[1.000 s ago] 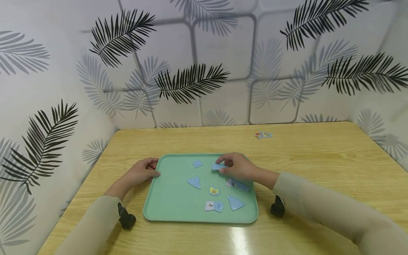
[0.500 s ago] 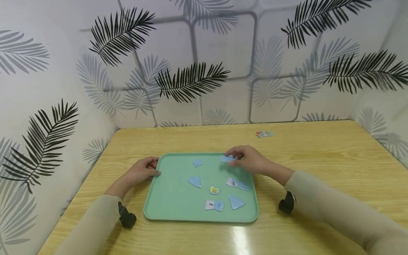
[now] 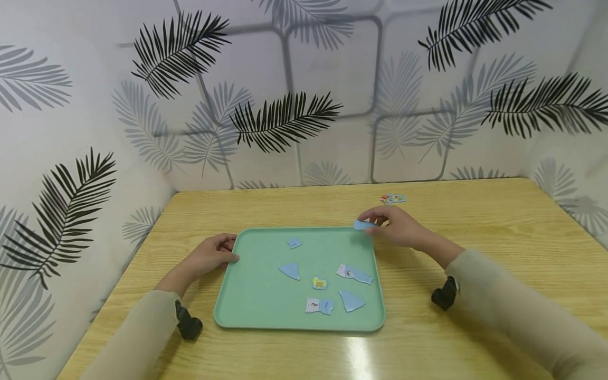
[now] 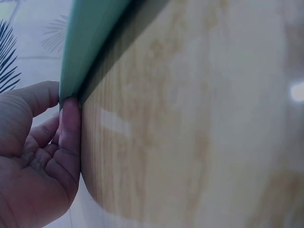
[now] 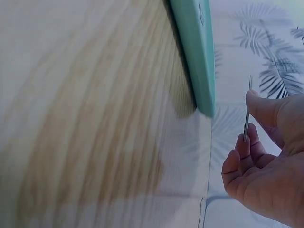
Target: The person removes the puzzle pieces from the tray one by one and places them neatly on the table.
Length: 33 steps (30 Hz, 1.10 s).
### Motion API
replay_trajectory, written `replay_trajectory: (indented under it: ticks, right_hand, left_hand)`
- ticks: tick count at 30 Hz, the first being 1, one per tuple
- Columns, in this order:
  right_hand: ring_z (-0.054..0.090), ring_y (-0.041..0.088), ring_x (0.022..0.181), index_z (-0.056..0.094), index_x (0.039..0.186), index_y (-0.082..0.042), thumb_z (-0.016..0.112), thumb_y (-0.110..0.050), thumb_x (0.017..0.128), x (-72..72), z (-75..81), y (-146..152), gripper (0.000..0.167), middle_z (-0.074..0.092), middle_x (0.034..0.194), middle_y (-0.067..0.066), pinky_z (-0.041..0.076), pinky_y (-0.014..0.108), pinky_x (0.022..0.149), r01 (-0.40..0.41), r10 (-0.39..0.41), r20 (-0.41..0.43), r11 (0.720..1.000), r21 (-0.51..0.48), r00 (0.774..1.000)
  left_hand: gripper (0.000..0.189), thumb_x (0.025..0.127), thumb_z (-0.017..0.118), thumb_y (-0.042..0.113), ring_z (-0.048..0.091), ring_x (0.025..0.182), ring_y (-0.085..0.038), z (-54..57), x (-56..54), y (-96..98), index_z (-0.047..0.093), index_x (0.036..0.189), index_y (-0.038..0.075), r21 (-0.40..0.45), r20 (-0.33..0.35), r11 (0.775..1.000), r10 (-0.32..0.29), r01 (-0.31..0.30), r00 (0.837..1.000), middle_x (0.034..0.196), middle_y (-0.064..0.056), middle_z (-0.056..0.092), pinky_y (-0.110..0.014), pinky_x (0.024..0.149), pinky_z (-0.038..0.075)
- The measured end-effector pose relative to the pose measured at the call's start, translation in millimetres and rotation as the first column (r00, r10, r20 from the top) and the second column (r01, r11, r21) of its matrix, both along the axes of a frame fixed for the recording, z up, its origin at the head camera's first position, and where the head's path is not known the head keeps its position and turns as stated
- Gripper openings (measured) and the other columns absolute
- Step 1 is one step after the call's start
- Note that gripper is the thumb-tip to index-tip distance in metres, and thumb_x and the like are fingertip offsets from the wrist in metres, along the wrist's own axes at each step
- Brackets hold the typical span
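Observation:
My left hand (image 3: 209, 257) grips the left rim of a green tray (image 3: 261, 301), thumb at the edge and fingers under it, as the left wrist view shows. Above the tray's far right corner, my right hand (image 3: 396, 227) pinches a light blue puzzle piece (image 3: 362, 225) between thumb and fingers. Seen edge-on in the right wrist view, this puzzle piece (image 5: 248, 111) is thin and apart from the tray. Several other puzzle pieces lie on the tray, among them a yellow-printed piece (image 3: 319, 284), a blue triangular piece (image 3: 351, 301) and a small blue piece (image 3: 294, 242).
A small cluster of colourful pieces (image 3: 393, 199) lies on the wooden table (image 3: 475, 232) near its back edge, beyond my right hand. Leaf-patterned walls (image 3: 332, 142) close off the back and sides of the table.
My right hand has carried the blue puzzle piece right and away from me, from over the tray to its far right corner. My left hand has stayed on the rim.

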State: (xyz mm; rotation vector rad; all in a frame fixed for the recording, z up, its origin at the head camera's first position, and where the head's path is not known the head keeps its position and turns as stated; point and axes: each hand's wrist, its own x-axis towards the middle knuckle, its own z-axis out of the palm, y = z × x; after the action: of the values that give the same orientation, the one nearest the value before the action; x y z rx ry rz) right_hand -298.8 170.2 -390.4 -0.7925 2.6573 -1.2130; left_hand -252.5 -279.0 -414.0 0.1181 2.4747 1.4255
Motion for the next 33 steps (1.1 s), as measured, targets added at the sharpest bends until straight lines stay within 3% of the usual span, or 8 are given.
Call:
replay_trajectory:
  ticks: [8, 18, 24, 33]
  right_hand:
    - [0.055, 0.025, 0.092, 0.068, 0.117, -0.001, 0.069, -0.006, 0.090, -16.1, -4.5, 26, 0.028, 0.062, 0.103, 0.012, 0.046, 0.040, 0.080, 0.005, -0.005, -0.030, 1.000, 0.011, 1.000]
    - [0.054, 0.030, 0.097, 0.066, 0.121, -0.003, 0.065, -0.006, 0.093, -37.6, -8.0, 50, 0.028, 0.059, 0.110, 0.017, 0.044, 0.041, 0.083, 0.092, -0.092, -0.002, 0.993, 0.071, 0.996]
    - [0.053, 0.029, 0.096, 0.065, 0.124, -0.003, 0.064, -0.010, 0.094, -49.5, -7.6, 59, 0.030, 0.059, 0.117, 0.019, 0.044, 0.038, 0.078, 0.117, -0.120, 0.031, 0.990, 0.083, 0.992]
    - [0.044, 0.025, 0.085, 0.066, 0.122, -0.002, 0.064, -0.009, 0.094, -63.0, -12.0, 70, 0.029, 0.060, 0.109, 0.015, 0.039, 0.034, 0.071, 0.141, -0.146, 0.036, 0.983, 0.116, 0.989]
  left_hand:
    - [0.054, 0.090, 0.066, 0.005, 0.052, 0.091, -0.022, -1.8, -0.6, -0.7, 0.045, 0.139, -0.004, -0.015, 0.007, 1.000, 0.021, -0.020, 1.000, 0.108, -0.014, 0.053, -0.032, 0.074, 0.051]
    - [0.055, 0.090, 0.066, 0.006, 0.052, 0.091, -0.023, -2.8, 0.5, -0.7, 0.044, 0.139, -0.005, -0.023, 0.004, 1.000, 0.017, -0.017, 1.000, 0.109, -0.015, 0.052, -0.032, 0.074, 0.052]
    - [0.055, 0.090, 0.065, 0.004, 0.052, 0.091, -0.022, -1.2, 1.7, -0.2, 0.044, 0.140, -0.005, -0.004, 0.004, 1.000, 0.010, -0.010, 1.000, 0.109, -0.015, 0.052, -0.032, 0.073, 0.052]
    - [0.055, 0.090, 0.065, 0.005, 0.051, 0.090, -0.021, 2.2, 2.0, 2.1, 0.043, 0.140, -0.005, 0.010, 0.005, 1.000, 0.006, -0.006, 1.000, 0.109, -0.015, 0.051, -0.032, 0.073, 0.051]
